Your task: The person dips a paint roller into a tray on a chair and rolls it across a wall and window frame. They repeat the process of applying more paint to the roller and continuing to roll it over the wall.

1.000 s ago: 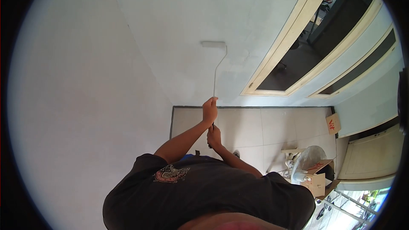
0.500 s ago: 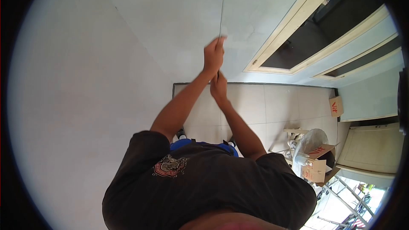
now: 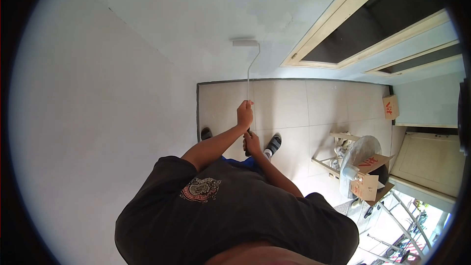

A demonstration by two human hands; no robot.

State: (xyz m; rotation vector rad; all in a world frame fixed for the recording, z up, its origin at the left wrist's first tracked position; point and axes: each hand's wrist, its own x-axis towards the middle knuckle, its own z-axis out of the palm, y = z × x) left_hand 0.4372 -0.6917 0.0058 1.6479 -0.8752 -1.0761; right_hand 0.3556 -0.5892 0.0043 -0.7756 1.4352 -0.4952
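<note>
A paint roller with a white sleeve (image 3: 245, 42) lies against the pale wall (image 3: 196, 24), its thin metal rod running down to my hands. My left hand (image 3: 245, 114) is wrapped round the rod, nearer the roller. Below it, close to my body, my right hand (image 3: 252, 144) is closed round the dark handle.
A cream-framed window (image 3: 314, 61) is at the upper right. To the right, a round table (image 3: 362, 149) bears an open cardboard box (image 3: 364, 186). Another box (image 3: 390, 107) is by the far wall. A metal ladder (image 3: 400, 221) stands at lower right. My sandalled feet are on the tiled floor (image 3: 282, 108).
Both hands have come down toward my body with the roller handle. The roller sleeve, out of sight before, is now in view low on the wall.
</note>
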